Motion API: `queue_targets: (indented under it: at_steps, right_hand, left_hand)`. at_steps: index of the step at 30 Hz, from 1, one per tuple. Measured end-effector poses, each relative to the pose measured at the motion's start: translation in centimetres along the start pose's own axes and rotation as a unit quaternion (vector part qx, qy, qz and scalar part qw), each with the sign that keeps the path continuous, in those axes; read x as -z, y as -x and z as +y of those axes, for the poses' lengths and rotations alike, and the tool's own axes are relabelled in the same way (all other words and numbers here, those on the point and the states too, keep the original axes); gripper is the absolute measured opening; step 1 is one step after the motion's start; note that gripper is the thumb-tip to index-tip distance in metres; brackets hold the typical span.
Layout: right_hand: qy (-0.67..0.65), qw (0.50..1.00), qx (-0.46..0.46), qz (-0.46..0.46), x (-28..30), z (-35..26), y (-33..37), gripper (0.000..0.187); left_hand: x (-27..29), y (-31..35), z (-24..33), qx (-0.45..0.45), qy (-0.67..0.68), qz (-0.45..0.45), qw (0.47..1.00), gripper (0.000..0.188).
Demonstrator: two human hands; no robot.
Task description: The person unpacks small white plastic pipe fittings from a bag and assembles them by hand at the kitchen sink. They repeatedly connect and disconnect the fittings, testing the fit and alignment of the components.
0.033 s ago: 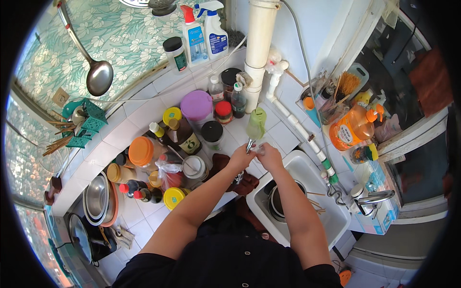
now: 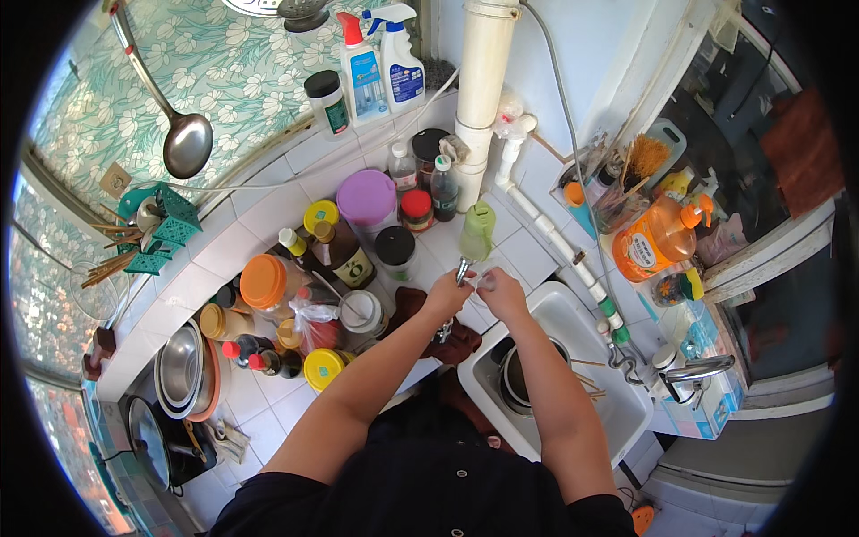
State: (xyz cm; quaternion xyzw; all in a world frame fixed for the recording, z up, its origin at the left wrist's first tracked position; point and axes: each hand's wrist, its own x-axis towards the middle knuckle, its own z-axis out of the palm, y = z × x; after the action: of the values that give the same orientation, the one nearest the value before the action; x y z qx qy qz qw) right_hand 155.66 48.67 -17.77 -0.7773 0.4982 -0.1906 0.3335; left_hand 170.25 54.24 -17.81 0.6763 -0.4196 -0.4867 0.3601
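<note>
My left hand (image 2: pixel 447 294) is closed around a slim, shiny metal piece (image 2: pixel 463 269); its upper end shows above the fingers, but its kind is not clear. Close beside it on the right, my right hand (image 2: pixel 502 292) pinches something clear and thin, like plastic film (image 2: pixel 486 280), mostly covered by the fingers. Just beyond both hands is a pale green cup-like container (image 2: pixel 477 231) on the tiled counter. Below my left hand another bit of shiny metal (image 2: pixel 445 332) shows against a dark brown cloth (image 2: pixel 463 344).
A white sink (image 2: pixel 620 404) holding a dark pot (image 2: pixel 512 380) and chopsticks lies under my right forearm. Jars and bottles crowd the left counter, among them a purple-lidded tub (image 2: pixel 365 197) and a black-lidded jar (image 2: pixel 395 251). A white pipe (image 2: pixel 555 233) runs at the right.
The fingers of my right hand have shifted slightly around the clear piece. Otherwise both hands stay in nearly the same place.
</note>
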Motion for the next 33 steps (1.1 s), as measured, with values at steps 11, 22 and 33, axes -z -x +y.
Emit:
queue_targets:
  at_steps: [11, 22, 33]
  right_hand:
    - [-0.642, 0.748, -0.121, -0.118, 10.4, -2.6, 8.1, 0.035]
    - [-0.574, 0.815, -0.025, -0.077, 19.8, -3.5, 17.3, 0.041]
    - [-0.429, 0.900, 0.058, -0.048, 25.6, -3.9, 22.8, 0.041]
  left_hand:
    - [0.8, 1.6, 0.0, -0.066, -0.017, 0.178, 0.982, 0.044]
    - [-4.6, 17.4, 12.7, -0.094, 0.112, -0.281, 0.948, 0.036]
    - [-9.1, 20.6, 16.6, -0.178, -0.025, -0.316, 0.932, 0.033]
